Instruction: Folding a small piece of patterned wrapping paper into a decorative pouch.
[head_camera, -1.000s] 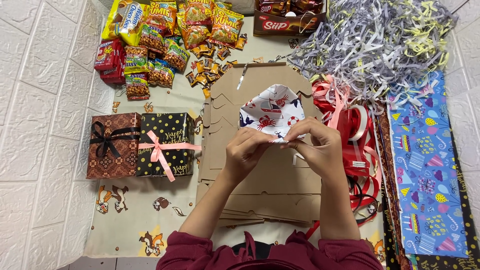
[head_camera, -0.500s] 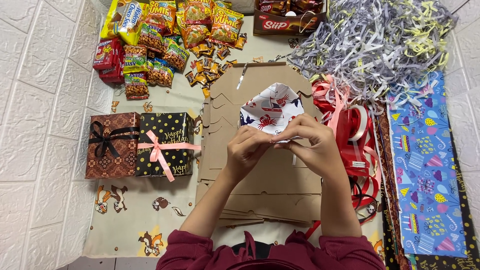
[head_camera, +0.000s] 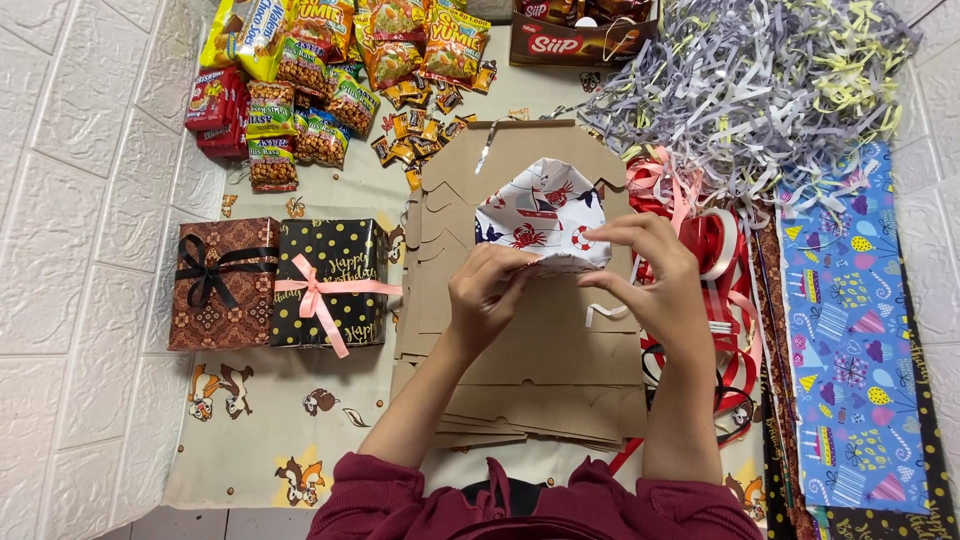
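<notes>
- White paper printed with boats, crabs and lifebuoys wraps a small parcel (head_camera: 543, 218), held just above the stack of flat brown cardboard boxes (head_camera: 520, 350).
- The left hand (head_camera: 487, 293) pinches the parcel's near edge, fingers curled together.
- The right hand (head_camera: 655, 280) touches the parcel's right corner with thumb and forefinger, the other fingers loosely bent.
- Red and pink ribbons (head_camera: 705, 260) crowd close on the right, with blue party paper (head_camera: 850, 320) beyond.
- Two finished gift boxes (head_camera: 275, 285) sit left; snack packets (head_camera: 330, 80) and shredded paper (head_camera: 750, 85) lie behind.
- Bare cardboard lies open before the hands.
</notes>
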